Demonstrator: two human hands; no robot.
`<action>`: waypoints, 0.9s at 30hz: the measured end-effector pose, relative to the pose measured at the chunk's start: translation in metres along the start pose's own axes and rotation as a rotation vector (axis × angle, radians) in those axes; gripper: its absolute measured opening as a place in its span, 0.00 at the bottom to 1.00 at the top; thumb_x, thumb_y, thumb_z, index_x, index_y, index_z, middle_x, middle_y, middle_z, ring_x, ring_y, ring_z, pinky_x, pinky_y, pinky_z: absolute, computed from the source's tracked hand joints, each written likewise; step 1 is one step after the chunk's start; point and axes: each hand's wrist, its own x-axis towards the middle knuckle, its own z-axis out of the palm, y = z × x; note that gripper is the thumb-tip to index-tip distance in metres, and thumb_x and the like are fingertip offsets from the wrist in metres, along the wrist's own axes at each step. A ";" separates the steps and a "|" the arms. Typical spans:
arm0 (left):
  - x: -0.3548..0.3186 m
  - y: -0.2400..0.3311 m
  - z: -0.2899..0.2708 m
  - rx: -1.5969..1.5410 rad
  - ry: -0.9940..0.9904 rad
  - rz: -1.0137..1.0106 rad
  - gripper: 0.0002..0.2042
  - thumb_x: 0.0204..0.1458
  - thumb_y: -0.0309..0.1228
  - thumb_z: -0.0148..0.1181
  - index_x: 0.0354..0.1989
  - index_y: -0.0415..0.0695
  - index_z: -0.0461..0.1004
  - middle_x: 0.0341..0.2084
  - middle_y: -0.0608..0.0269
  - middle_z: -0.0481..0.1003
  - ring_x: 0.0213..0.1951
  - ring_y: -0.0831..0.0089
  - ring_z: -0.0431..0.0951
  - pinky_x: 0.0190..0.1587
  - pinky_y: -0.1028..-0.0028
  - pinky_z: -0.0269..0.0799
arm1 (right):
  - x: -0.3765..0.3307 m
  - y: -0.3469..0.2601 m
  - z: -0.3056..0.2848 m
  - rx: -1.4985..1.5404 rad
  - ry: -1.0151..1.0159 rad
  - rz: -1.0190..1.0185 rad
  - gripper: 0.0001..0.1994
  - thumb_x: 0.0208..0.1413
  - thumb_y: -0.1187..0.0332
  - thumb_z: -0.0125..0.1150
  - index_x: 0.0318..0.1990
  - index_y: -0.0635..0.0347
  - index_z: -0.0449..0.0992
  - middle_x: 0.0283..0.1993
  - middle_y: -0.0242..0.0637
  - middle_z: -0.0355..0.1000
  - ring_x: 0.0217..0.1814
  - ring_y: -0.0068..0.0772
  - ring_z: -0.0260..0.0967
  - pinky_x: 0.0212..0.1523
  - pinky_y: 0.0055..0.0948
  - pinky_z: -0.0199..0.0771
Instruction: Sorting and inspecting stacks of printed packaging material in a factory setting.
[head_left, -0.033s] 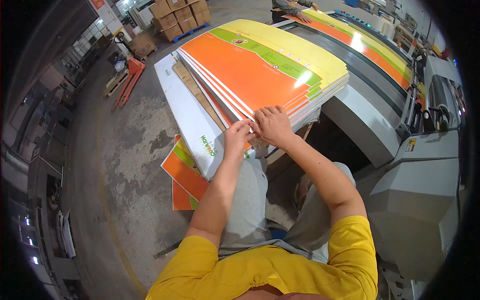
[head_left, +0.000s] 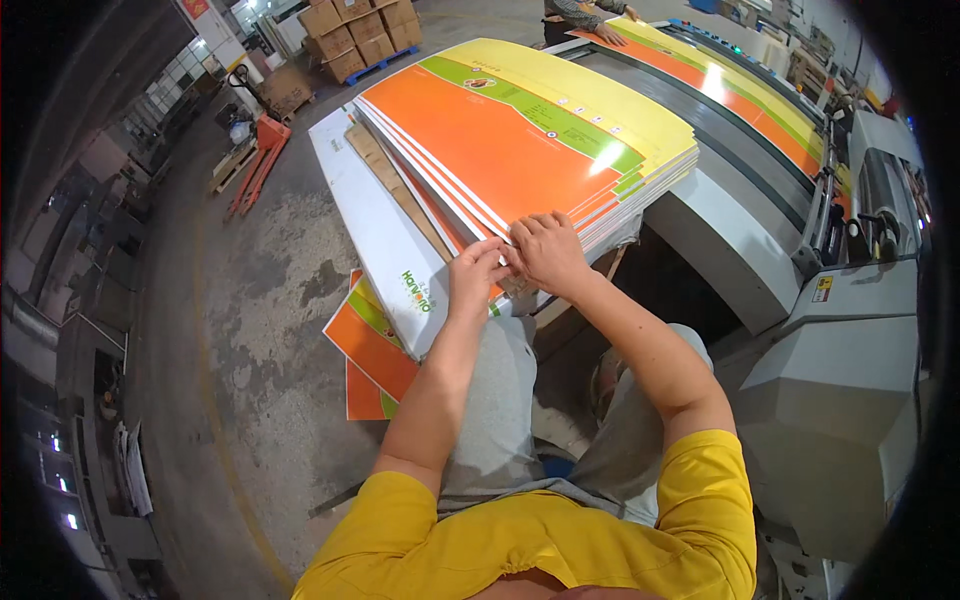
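Observation:
A tall stack of large printed sheets [head_left: 500, 150], orange, green and yellow with white edges, lies in front of me. My right hand [head_left: 545, 255] is closed around the stack's near corner, knuckles up and fingers curled over the sheet edges. Right beside it, my left hand [head_left: 472, 280] has thumb and fingers pinched together, their tips meeting the right hand's. What lies between the left fingertips is hidden. Under the stack a brown cardboard strip [head_left: 400, 190] and a white printed board [head_left: 370, 210] stick out on the left.
More printed sheets [head_left: 372, 345] lie low beside the board. At right stands a large grey machine [head_left: 830, 400] with a printed sheet [head_left: 740, 90] on its bed. A co-worker's hand [head_left: 610, 36] touches that sheet. An orange pallet jack [head_left: 262, 160] and stacked cartons [head_left: 360, 35] stand far left.

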 end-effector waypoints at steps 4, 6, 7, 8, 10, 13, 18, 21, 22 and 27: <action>0.001 0.002 -0.001 -0.039 0.009 -0.010 0.10 0.55 0.25 0.48 0.40 0.32 0.71 0.23 0.66 0.69 0.27 0.77 0.73 0.37 0.73 0.77 | -0.009 0.002 -0.024 0.094 -0.133 -0.095 0.11 0.52 0.60 0.56 0.37 0.57 0.74 0.33 0.36 0.74 0.40 0.36 0.71 0.45 0.36 0.65; 0.001 0.004 0.003 -0.081 0.009 -0.019 0.09 0.56 0.27 0.49 0.38 0.33 0.72 0.19 0.68 0.67 0.23 0.80 0.71 0.36 0.74 0.76 | -0.015 0.011 -0.025 0.126 -0.119 -0.127 0.10 0.51 0.63 0.57 0.38 0.57 0.74 0.33 0.37 0.74 0.38 0.37 0.71 0.42 0.35 0.67; 0.001 0.005 0.004 -0.090 0.026 -0.024 0.09 0.56 0.27 0.49 0.37 0.33 0.72 0.18 0.68 0.67 0.22 0.80 0.70 0.36 0.73 0.77 | -0.017 0.014 -0.025 0.159 -0.100 -0.158 0.10 0.49 0.66 0.59 0.38 0.58 0.75 0.32 0.37 0.74 0.37 0.37 0.71 0.39 0.33 0.69; 0.000 0.007 0.005 -0.099 0.043 -0.029 0.09 0.56 0.28 0.49 0.36 0.34 0.71 0.17 0.68 0.66 0.20 0.80 0.69 0.35 0.73 0.77 | -0.018 0.016 -0.025 0.156 -0.105 -0.156 0.10 0.49 0.66 0.59 0.38 0.58 0.75 0.32 0.37 0.74 0.37 0.37 0.71 0.39 0.33 0.69; -0.002 0.011 0.004 -0.095 0.038 -0.041 0.10 0.57 0.29 0.48 0.37 0.34 0.71 0.20 0.66 0.68 0.23 0.77 0.72 0.37 0.71 0.77 | -0.010 0.011 -0.035 0.335 0.001 -0.073 0.09 0.48 0.72 0.60 0.38 0.60 0.75 0.30 0.38 0.74 0.34 0.38 0.71 0.33 0.33 0.70; -0.003 0.009 0.006 -0.246 -0.012 -0.006 0.12 0.58 0.32 0.45 0.41 0.35 0.68 0.27 0.62 0.70 0.32 0.71 0.75 0.39 0.69 0.77 | 0.012 -0.015 -0.050 0.690 0.317 -0.003 0.07 0.48 0.73 0.59 0.36 0.61 0.75 0.30 0.39 0.73 0.31 0.39 0.71 0.33 0.33 0.71; -0.002 0.015 0.014 -0.169 0.078 -0.045 0.12 0.56 0.28 0.49 0.45 0.34 0.68 0.30 0.60 0.69 0.34 0.71 0.74 0.39 0.70 0.77 | 0.041 -0.123 -0.070 0.630 0.580 -0.773 0.10 0.34 0.68 0.57 0.28 0.59 0.72 0.35 0.36 0.71 0.35 0.34 0.70 0.33 0.31 0.72; -0.004 0.009 0.001 -0.135 0.072 0.002 0.12 0.55 0.26 0.50 0.45 0.33 0.67 0.32 0.59 0.69 0.34 0.71 0.74 0.38 0.70 0.78 | 0.023 -0.195 -0.098 0.688 0.347 -0.809 0.10 0.40 0.66 0.54 0.31 0.60 0.71 0.35 0.35 0.68 0.35 0.34 0.66 0.36 0.30 0.70; -0.003 0.006 0.005 -0.132 0.059 0.008 0.13 0.54 0.26 0.50 0.46 0.33 0.67 0.32 0.58 0.69 0.34 0.71 0.74 0.38 0.71 0.78 | 0.014 -0.208 -0.106 0.733 0.229 -0.804 0.10 0.43 0.65 0.53 0.32 0.60 0.71 0.36 0.34 0.67 0.36 0.34 0.65 0.38 0.31 0.70; 0.004 -0.010 0.001 -0.111 -0.001 0.032 0.14 0.53 0.23 0.51 0.47 0.31 0.66 0.34 0.56 0.69 0.34 0.70 0.74 0.37 0.71 0.78 | -0.019 -0.247 -0.114 0.947 0.132 -0.805 0.13 0.46 0.65 0.51 0.38 0.61 0.72 0.40 0.36 0.67 0.42 0.37 0.65 0.43 0.37 0.67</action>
